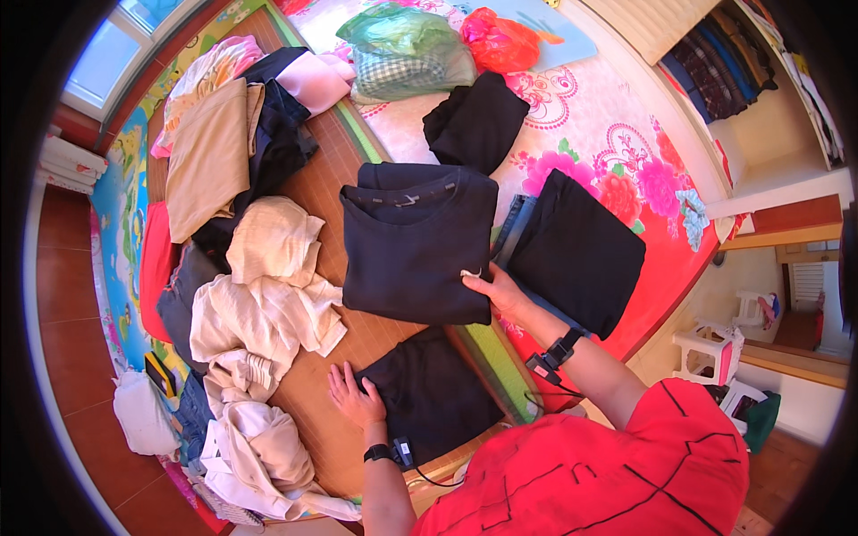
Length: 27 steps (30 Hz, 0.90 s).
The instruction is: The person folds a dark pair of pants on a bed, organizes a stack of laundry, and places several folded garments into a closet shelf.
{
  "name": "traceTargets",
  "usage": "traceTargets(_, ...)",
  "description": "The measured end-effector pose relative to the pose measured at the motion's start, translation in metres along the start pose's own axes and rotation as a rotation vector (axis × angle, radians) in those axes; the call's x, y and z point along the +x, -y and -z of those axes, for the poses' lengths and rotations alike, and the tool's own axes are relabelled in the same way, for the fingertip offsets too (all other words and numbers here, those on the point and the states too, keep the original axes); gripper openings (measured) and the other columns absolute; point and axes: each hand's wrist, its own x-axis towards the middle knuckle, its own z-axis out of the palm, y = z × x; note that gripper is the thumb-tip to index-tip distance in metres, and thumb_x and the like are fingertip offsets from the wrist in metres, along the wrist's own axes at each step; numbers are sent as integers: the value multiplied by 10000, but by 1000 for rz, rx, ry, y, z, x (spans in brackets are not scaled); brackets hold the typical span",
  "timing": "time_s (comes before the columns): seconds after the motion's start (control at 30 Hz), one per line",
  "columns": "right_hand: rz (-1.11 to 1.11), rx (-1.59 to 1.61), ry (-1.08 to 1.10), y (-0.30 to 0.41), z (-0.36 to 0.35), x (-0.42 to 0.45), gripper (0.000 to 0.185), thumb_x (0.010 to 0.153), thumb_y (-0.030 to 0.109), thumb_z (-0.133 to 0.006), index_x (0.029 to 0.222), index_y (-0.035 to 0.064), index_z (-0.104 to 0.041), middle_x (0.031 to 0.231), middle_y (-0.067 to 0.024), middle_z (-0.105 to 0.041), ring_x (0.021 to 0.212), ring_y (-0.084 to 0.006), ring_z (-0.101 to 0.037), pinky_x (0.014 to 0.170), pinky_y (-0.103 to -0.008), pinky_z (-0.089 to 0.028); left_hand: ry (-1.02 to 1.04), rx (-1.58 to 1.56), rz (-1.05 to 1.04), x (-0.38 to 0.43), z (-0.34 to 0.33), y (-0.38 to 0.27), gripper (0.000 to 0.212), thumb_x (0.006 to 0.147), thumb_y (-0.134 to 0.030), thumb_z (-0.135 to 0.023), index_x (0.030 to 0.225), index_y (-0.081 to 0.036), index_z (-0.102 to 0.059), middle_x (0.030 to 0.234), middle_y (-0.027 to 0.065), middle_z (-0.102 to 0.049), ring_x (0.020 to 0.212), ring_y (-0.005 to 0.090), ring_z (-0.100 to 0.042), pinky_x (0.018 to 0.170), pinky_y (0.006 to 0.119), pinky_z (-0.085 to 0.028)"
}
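Observation:
My right hand (499,291) grips the lower right edge of a folded dark sweatshirt (419,254), thumb on top and fingers hidden beneath. My left hand (356,396) lies with fingers spread at the left edge of a folded black garment (429,395), partly on the woven bamboo mat (318,439). To the right of the sweatshirt is another folded black garment (576,251) on top of blue jeans (513,224). Beyond the sweatshirt sits a black folded bundle (476,124). Crumpled cream clothes (251,321) lie left of it.
Folded khaki trousers (208,157) top a clothes pile at the upper left. A green plastic bag (405,53) and a red plastic bag (499,40) sit on the floral bedding (603,181). An open cabinet (777,144) holds clothes at the upper right; white stools (707,352) stand at the right.

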Motion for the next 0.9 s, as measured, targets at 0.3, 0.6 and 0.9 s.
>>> traceTargets(0.3,-180,-643,-152,-61,39,-77,527,817,388,-690,1124,-16,-551,943,-148,-652,863,-231,-634,780,-341,-496,-74,-500,291,-36,17,38,675,885,-224,-611,1426,-14,-266,1314,219,-430,1221,331,-428,1037,413,-333)
traceTargets(0.6,-186,-1187,-52,-77,5,-111,713,642,505,-798,1051,-39,-586,1004,-202,-634,967,-325,-616,820,-409,-486,448,-947,793,-113,11,68,593,838,-368,-695,1203,55,-498,1067,139,-610,942,222,-593,842,313,-470)
traceTargets(0.9,328,-1369,-70,-102,-24,-150,674,669,338,-805,1140,-4,-465,1134,-216,-543,1009,-370,-574,862,-430,-465,509,-1408,580,-107,53,32,523,833,-179,-702,1260,18,-473,1182,132,-592,1060,227,-585,934,317,-461)
